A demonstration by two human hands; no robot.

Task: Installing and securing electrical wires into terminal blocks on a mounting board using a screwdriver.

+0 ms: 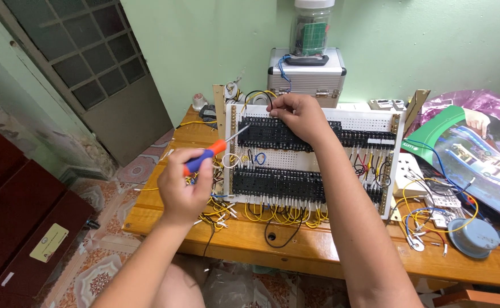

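Observation:
A white perforated panel stands tilted on the wooden table, carrying two rows of black terminal blocks with yellow, red and blue wires. My left hand grips a screwdriver with an orange and blue handle; its metal tip points at the upper left block. My right hand rests on the panel's top edge, its fingers pinching a wire at the upper row of blocks.
A silver metal case with a clear jar on top stands behind the panel. Loose wires, a white socket plate and a grey round object lie at the right. A dark cabinet stands at the left.

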